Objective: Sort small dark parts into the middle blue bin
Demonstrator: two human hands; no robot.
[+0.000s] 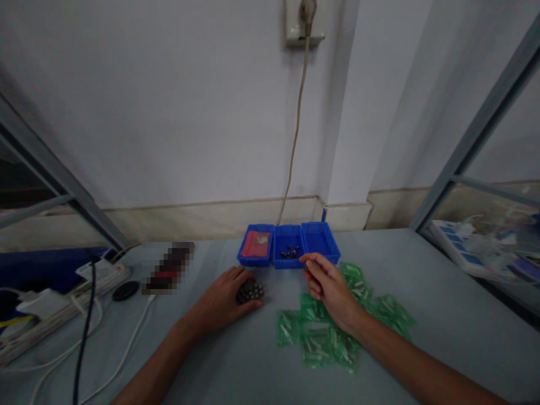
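My left hand point(230, 295) rests on the table, its fingers and thumb curled round a bundle of small dark metal pieces point(252, 291) with shiny round ends. My right hand point(324, 281) is closed in a pinch in front of the blue bins; whatever sits between its fingertips is too small to make out. Several short black pieces point(289, 253) lie in the middle blue bin point(288, 232). To its left, another blue bin point(256, 261) holds a red packet point(255, 244). Green plastic bags point(318, 346) with slim pieces inside lie beneath and around my right hand and wrist.
A third blue bin point(319, 236) adjoins on the right. At left are a pixelated object point(169, 269) with a white cable point(137, 337), a black disc point(125, 291) and a power strip point(63, 312). Metal frame bars point(458, 163) flank the table; a wall stands behind.
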